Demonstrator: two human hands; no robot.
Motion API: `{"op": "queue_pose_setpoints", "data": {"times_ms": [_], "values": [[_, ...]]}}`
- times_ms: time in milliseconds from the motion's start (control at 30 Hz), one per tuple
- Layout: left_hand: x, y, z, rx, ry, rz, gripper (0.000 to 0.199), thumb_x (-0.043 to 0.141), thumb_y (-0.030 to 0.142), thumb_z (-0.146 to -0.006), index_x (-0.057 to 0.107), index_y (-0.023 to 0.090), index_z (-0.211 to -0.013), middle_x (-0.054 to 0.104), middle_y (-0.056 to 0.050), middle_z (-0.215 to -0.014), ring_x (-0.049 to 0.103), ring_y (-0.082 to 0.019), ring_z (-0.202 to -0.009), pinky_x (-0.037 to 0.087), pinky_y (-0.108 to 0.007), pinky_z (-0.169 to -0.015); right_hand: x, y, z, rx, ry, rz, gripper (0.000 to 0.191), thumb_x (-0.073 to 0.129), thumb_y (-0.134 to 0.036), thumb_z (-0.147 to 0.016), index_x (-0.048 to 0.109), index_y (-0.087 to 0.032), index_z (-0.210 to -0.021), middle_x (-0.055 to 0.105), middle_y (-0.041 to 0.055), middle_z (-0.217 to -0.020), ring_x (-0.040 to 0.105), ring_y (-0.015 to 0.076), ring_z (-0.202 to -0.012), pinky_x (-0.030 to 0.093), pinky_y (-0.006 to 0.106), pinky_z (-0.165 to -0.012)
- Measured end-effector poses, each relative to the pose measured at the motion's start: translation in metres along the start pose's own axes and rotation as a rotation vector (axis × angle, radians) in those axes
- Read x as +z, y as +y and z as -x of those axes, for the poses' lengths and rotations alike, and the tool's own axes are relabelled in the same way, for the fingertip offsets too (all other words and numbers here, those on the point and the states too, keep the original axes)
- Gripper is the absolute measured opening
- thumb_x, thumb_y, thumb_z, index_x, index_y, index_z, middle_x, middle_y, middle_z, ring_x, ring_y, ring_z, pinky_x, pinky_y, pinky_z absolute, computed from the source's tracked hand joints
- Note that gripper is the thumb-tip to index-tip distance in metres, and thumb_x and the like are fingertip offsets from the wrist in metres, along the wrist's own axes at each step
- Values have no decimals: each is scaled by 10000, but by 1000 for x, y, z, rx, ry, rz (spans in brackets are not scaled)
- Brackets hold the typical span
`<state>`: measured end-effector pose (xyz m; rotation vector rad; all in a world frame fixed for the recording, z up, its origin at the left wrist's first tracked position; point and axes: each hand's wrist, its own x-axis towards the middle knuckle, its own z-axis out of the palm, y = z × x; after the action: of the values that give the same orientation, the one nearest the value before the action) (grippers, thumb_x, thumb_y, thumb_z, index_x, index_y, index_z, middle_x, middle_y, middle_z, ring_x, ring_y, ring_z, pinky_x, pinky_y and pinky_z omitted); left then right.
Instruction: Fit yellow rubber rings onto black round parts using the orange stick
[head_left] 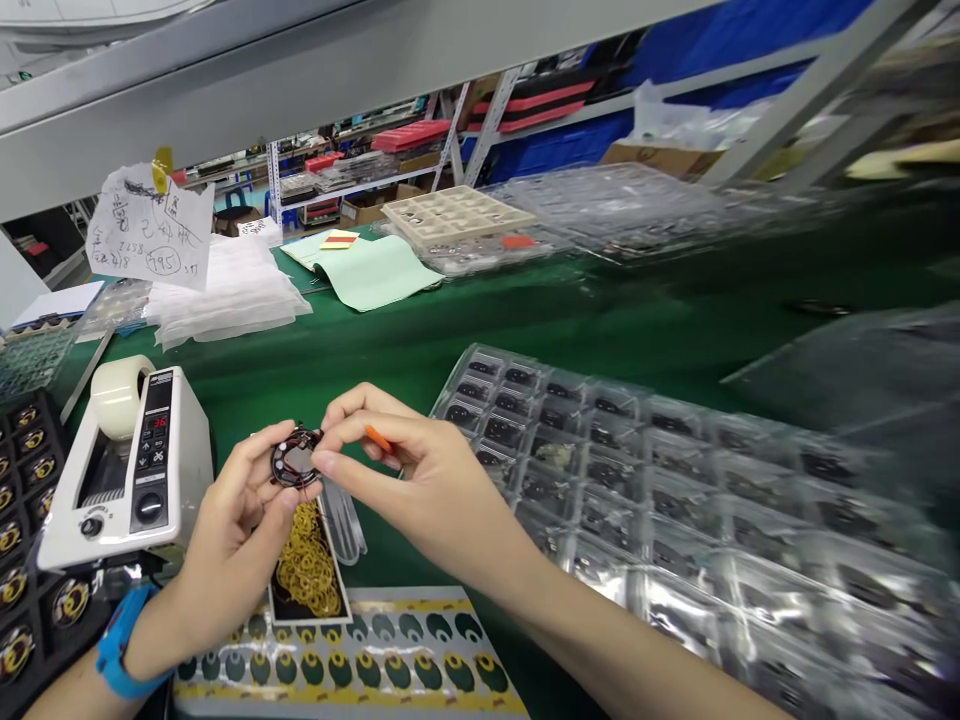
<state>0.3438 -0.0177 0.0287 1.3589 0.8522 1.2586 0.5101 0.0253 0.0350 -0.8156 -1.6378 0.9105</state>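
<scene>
Just right of the white tape dispenser (127, 465), the left hand (232, 530) pinches a small round black coil part (295, 460) between thumb and fingers. The right hand (409, 480) grips the part's right edge with its fingertips and holds an orange-tipped tool (379, 438). The dispenser's red display is unreadable. Behind the dispenser, a handwritten paper note (150, 228) shows a circled "795".
</scene>
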Motion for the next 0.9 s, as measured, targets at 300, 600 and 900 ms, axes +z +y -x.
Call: {"op": "queue_pose_setpoints", "data": {"times_ms": [300,600,900], "values": [[2,-3,0,7,16,-66,299,585,161,-952,601,278,-1226,668,-44,-1234,664,-185,-1093,554,-264,-972,5,1,4,-51,50,131,175,574,-128,-813,621,-175,-651,539,30,-796,468,119,-642,433,241,-588],[5,-7,-2,64,132,-161,255,633,139,-906,639,256,-1132,713,-26,-1128,695,-156,-1003,569,-183,-858,12,8,9,-153,83,203,167,554,-105,-857,560,-169,-702,540,31,-815,535,126,-694,401,236,-561],[6,-15,-6,47,268,-83,98,661,212,-909,656,201,-1006,745,-25,-849,721,-142,-785,583,-167,-695,22,17,14,-256,195,377,102,591,-115,-857,518,-185,-849,559,48,-877,578,168,-778,426,260,-577]]}}
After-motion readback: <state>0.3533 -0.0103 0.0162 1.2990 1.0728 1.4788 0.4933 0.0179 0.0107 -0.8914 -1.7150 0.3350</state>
